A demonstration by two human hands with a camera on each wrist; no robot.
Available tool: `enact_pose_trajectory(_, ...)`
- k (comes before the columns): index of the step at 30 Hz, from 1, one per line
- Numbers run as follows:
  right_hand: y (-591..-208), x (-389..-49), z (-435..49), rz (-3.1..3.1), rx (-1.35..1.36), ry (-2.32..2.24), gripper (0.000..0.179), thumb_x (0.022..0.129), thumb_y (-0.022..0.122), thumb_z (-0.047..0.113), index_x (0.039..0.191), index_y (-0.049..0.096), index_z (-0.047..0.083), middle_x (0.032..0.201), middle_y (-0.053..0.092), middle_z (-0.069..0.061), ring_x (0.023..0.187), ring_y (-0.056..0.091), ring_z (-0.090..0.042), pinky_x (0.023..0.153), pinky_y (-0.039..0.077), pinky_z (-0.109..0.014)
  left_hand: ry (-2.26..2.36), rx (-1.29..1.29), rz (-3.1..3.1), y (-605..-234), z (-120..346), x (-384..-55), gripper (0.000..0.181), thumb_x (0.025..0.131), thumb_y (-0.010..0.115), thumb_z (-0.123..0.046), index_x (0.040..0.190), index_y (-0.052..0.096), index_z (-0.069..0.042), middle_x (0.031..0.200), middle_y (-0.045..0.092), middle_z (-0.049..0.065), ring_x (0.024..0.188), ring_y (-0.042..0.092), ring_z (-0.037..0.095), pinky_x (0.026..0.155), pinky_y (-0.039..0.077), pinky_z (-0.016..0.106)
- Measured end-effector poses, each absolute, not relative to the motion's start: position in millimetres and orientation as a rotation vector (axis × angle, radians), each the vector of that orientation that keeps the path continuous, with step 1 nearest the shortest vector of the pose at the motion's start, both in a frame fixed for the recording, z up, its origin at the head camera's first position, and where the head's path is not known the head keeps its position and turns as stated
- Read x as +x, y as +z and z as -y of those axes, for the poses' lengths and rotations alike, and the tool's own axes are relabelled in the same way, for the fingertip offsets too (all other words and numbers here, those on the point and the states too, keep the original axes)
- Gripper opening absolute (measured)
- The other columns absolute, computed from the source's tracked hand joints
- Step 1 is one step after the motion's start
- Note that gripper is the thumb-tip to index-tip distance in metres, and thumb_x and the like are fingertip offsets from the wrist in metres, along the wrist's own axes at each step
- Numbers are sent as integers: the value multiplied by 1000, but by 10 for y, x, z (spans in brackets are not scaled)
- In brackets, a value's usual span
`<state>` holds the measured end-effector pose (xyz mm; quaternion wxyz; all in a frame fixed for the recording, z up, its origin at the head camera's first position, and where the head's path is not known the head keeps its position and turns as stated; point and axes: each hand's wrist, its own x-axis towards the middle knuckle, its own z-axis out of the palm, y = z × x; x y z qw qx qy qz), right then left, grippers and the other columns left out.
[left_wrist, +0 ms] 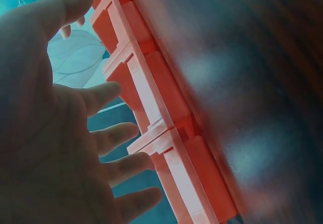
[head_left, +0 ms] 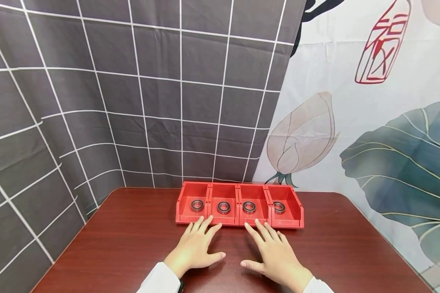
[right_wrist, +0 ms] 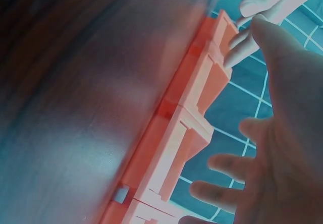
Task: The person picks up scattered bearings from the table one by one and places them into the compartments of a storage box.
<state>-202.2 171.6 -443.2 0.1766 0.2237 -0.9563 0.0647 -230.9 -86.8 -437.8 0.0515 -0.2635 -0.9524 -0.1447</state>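
Observation:
A joined row of red open-front bins (head_left: 254, 222) stands toward the back of the table. Each bin has one ring-shaped bearing lying on its floor: the leftmost bearing (head_left: 197, 211), two middle bearings (head_left: 224, 213) (head_left: 249, 212), and the rightmost bearing (head_left: 279, 212). My left hand (head_left: 194, 250) hovers with spread fingers, its fingertips close to the front of the two left bins. My right hand (head_left: 278, 258) mirrors it, fingers extended near the front lip of the third bin. Both wrist views show the hands holding nothing; the bearings are hidden there behind the bin fronts.
The reddish-brown table (head_left: 132, 236) has rounded back corners. Behind it hangs a dark grey curtain (head_left: 161, 97) with a white grid, and at the right a white cloth (head_left: 315, 73) printed with lotus shapes.

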Motion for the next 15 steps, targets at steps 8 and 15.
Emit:
enact_pose_trajectory(8, -4407, -2037, -1736, 2720, 658, 150, 87, 73, 65, 71, 146, 44, 27, 148, 42, -12, 133, 40, -40, 97, 39, -62, -429, -802, 2865, -4408, 863, -2310, 77, 81, 63, -61, 144, 45, -21, 150, 36, 15, 138, 29, 43, 109, 25, 61)
enact_pose_trajectory(15, -4436, -2018, -1745, 2742, 669, 175, 84, 74, 65, 70, 144, 46, 29, 149, 41, -12, 135, 37, -40, 98, 37, -64, -399, -788, 2869, -4472, 869, -2294, 77, 80, 61, -64, 145, 44, -25, 152, 34, 14, 140, 27, 42, 109, 25, 61)
